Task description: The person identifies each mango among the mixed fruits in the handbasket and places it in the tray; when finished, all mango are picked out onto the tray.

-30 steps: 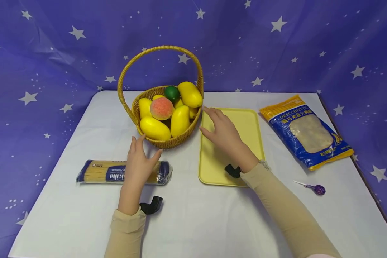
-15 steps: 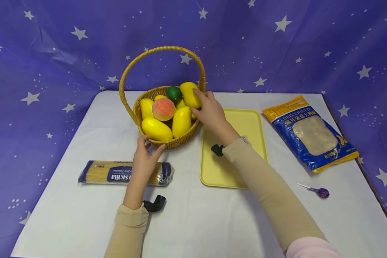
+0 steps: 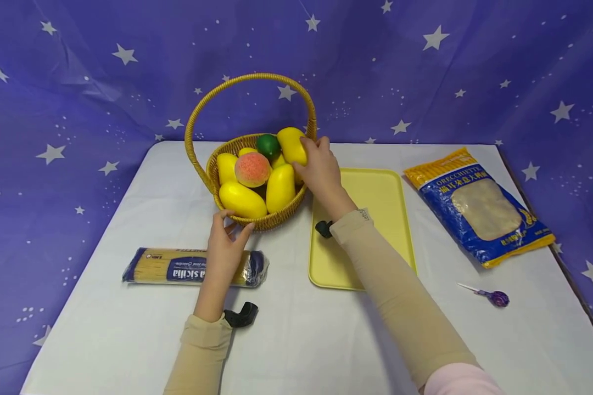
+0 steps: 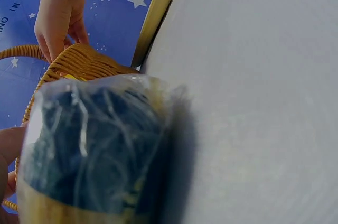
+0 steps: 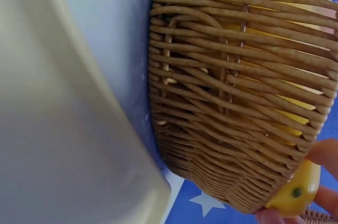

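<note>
Head view: we see the right hand [image 3: 320,169] at the right rim of the oval woven golden-brown wicker basket [image 3: 275,221], thumb and fingers pinching a smooth, oblong yellow mango [image 3: 291,147]. The mango sits inside, atop other fruit, beside the handle's right foot. The left hand [image 3: 224,247] touches the near wall, thumb and fingers spread apart; we read that as steadying. We judge the step as taking hold of the mango; the next move calls for a firm grip and a lift past rim and handle. The flat pale-yellow rectangular tray [image 3: 375,200] lies just right of the basket. Left wrist view: we get mostly the blue-and-tan plastic-wrapped pasta pack [image 4: 95,145], partly hiding the left fingers. Right wrist view: we confirm fingers curled round the mango's green-spotted end, at the rim.
</note>
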The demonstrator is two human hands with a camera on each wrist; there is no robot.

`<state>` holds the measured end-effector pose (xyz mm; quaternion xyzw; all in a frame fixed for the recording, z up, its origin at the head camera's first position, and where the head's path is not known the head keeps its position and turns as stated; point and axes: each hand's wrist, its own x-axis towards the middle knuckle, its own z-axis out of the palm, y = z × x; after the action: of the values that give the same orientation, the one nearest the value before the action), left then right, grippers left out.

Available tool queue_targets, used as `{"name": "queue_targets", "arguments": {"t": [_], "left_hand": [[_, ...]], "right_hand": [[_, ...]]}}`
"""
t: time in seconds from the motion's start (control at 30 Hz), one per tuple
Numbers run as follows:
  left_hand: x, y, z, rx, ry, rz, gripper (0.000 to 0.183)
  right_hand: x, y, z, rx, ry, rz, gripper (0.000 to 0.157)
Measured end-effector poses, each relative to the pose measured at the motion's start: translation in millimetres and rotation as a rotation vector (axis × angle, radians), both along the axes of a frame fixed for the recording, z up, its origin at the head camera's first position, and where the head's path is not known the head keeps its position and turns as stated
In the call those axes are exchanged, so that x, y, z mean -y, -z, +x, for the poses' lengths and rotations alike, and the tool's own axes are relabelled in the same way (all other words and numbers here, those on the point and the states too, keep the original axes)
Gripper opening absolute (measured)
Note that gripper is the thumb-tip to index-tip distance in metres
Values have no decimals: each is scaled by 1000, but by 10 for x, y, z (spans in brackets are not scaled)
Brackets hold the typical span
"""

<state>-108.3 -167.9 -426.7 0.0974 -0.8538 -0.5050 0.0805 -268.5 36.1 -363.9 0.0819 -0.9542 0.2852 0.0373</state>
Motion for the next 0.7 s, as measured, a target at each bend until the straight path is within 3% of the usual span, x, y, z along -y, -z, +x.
{"name": "queue_targets", "arguments": {"t": [0.33,0.7], "left_hand": [[-2,26,-16,-8,-16,-8,59],[-10,15,-3,-29,-9,3,58]], "right_hand": [[-97,-1,64,-72,-14,-60,63],[-263,6,286,-149,-4,-148,60]]}}
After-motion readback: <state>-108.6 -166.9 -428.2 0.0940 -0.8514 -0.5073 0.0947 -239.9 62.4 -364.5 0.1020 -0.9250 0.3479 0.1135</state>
